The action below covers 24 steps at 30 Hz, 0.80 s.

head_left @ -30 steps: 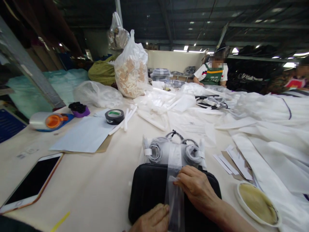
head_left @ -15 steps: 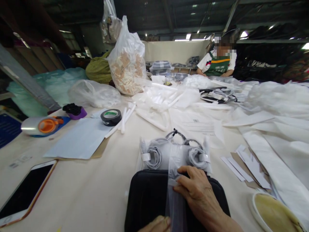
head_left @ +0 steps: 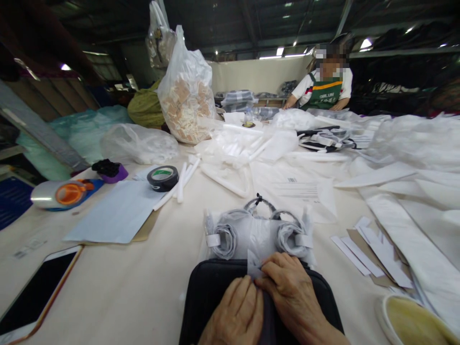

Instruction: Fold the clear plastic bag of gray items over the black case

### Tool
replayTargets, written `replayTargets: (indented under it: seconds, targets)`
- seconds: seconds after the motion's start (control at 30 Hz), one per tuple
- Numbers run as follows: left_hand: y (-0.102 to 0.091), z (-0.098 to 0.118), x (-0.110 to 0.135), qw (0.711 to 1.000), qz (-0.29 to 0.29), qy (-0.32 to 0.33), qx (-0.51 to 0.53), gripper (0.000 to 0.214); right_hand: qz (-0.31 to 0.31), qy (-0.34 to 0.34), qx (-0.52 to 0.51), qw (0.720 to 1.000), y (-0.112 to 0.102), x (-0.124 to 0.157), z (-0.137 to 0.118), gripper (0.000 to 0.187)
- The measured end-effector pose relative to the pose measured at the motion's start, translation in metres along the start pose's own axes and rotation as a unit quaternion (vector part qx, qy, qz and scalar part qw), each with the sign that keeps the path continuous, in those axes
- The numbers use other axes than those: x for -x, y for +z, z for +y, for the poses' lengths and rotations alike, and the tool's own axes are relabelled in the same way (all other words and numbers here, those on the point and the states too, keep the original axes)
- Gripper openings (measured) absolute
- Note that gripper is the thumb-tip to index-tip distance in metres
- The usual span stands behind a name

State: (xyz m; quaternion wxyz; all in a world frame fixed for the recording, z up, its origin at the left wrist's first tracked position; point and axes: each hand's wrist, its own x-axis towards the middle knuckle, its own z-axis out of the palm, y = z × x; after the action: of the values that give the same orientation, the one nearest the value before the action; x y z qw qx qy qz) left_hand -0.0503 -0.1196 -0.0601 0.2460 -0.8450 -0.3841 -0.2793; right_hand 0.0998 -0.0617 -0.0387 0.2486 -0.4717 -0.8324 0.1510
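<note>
The right hand [head_left: 287, 280] pinches a translucent strip [head_left: 253, 261] over the black case [head_left: 203, 292]; the left hand [head_left: 235, 309] meets it there, fingers pressed together, its grip hidden. The case lies on the tabletop [head_left: 140, 292]; wrapped rolls [head_left: 227, 242] sit just beyond.
</note>
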Motion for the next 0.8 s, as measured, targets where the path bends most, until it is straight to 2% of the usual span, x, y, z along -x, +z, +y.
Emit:
replayTargets:
  seconds: [0.27, 0.43, 0.57, 0.7, 0.8]
  targets:
    - [0.01, 0.012, 0.006, 0.999, 0.006, -0.016, -0.034, 0.037, 0.019, 0.013, 0.017, 1.0, 0.007, 0.001, 0.001, 0.016]
    - [0.011, 0.013, 0.008, 0.999, -0.008, -0.019, -0.029, 0.041, 0.097, -0.023, 0.08, 0.992, 0.008, -0.004, 0.0, 0.02]
    - [0.007, 0.013, 0.008, 0.997, -0.065, -0.009, -0.048, 0.042, 0.159, -0.042, 0.08, 0.983, 0.008, -0.008, -0.004, 0.025]
    - [0.001, 0.01, 0.006, 0.992, -0.108, -0.011, -0.063, 0.043, 0.188, -0.064, -0.013, 0.98, -0.013, 0.012, -0.003, 0.014]
    - [-0.001, 0.011, 0.009, 0.991, -0.125, -0.017, -0.042, 0.043, 0.213, -0.03, 0.032, 0.976, -0.051, 0.048, 0.019, 0.014]
